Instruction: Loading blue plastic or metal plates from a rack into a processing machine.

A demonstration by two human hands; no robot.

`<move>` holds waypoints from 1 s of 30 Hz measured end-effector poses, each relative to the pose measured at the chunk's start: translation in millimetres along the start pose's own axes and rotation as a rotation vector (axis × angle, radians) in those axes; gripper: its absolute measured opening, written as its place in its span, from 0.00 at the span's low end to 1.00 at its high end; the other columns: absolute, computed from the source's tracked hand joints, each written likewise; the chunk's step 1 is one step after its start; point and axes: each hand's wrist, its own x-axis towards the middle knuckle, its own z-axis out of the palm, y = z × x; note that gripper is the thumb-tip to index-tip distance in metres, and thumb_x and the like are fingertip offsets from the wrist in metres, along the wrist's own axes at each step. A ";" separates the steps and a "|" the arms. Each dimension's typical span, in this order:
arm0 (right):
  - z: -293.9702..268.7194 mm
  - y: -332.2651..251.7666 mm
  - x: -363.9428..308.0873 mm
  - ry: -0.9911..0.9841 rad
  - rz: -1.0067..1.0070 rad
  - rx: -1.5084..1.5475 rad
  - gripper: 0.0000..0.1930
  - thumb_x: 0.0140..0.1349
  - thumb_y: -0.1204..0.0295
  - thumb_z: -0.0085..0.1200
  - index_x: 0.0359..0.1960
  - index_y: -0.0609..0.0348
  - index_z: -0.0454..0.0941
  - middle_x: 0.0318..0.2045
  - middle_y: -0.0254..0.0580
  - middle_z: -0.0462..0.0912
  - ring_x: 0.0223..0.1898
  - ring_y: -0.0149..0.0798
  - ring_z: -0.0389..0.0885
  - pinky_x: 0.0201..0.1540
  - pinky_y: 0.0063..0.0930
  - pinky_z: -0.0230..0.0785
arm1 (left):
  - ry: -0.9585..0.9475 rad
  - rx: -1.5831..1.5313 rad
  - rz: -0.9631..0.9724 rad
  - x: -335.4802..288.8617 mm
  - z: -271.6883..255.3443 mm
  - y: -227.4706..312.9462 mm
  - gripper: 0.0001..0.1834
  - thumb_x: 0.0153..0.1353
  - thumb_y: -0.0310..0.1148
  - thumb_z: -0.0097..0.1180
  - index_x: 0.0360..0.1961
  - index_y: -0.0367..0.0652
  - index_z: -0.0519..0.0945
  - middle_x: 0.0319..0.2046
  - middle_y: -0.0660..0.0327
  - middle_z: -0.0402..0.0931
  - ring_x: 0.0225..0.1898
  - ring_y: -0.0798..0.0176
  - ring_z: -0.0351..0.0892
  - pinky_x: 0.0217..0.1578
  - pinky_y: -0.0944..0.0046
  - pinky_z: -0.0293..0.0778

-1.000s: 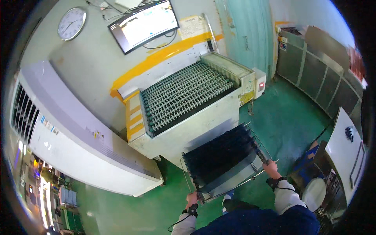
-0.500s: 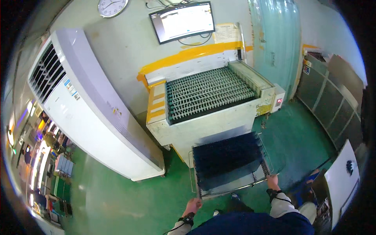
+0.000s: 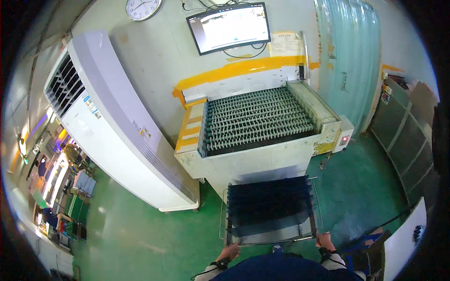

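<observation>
Left hand (image 3: 228,251), right hand (image 3: 325,241) at near corners of rack (image 3: 304,238); contact blurred, cannot tell whether grip pinches.

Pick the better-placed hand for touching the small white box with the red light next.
Right, probably: the right hand is by the near right corner of the dark-filled metal rack, nearer the white box; the left hand is by the near left corner.
</observation>
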 end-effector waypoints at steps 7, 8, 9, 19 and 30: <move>-12.3 24.3 7.1 -0.057 -0.317 -0.529 0.13 0.52 0.59 0.60 0.27 0.53 0.75 0.21 0.41 0.77 0.24 0.46 0.78 0.24 0.44 0.68 | -0.207 0.626 0.190 68.5 -7.7 -8.3 0.22 0.65 0.44 0.48 0.54 0.41 0.70 0.43 0.53 0.76 0.39 0.52 0.77 0.35 0.55 0.74; -13.1 30.8 11.7 -0.076 -0.384 -0.633 0.13 0.51 0.59 0.60 0.27 0.53 0.75 0.22 0.41 0.78 0.25 0.47 0.78 0.26 0.45 0.69 | -0.198 0.778 0.218 66.8 -3.6 -6.5 0.22 0.65 0.44 0.49 0.54 0.41 0.70 0.43 0.53 0.76 0.39 0.53 0.77 0.35 0.55 0.74; -14.4 36.7 15.3 -0.087 -0.451 -0.738 0.13 0.50 0.58 0.60 0.28 0.53 0.75 0.23 0.41 0.78 0.26 0.47 0.78 0.27 0.45 0.69 | -0.187 0.882 0.234 65.7 -3.1 -5.6 0.21 0.65 0.44 0.49 0.53 0.42 0.71 0.42 0.53 0.77 0.38 0.54 0.77 0.35 0.56 0.74; -14.1 46.7 60.4 -0.012 -0.622 -0.391 0.11 0.55 0.62 0.48 0.21 0.52 0.77 0.19 0.37 0.78 0.21 0.43 0.78 0.23 0.39 0.68 | -0.143 1.400 0.279 77.1 14.7 12.4 0.17 0.63 0.41 0.54 0.50 0.47 0.76 0.36 0.54 0.81 0.32 0.59 0.80 0.32 0.60 0.74; -44.0 -3.1 80.2 -0.071 -0.775 -0.982 0.10 0.52 0.60 0.52 0.25 0.51 0.80 0.21 0.41 0.80 0.25 0.48 0.81 0.29 0.42 0.72 | 0.054 0.281 0.027 71.2 60.7 6.6 0.14 0.61 0.42 0.57 0.40 0.43 0.73 0.28 0.60 0.75 0.29 0.59 0.78 0.24 0.59 0.73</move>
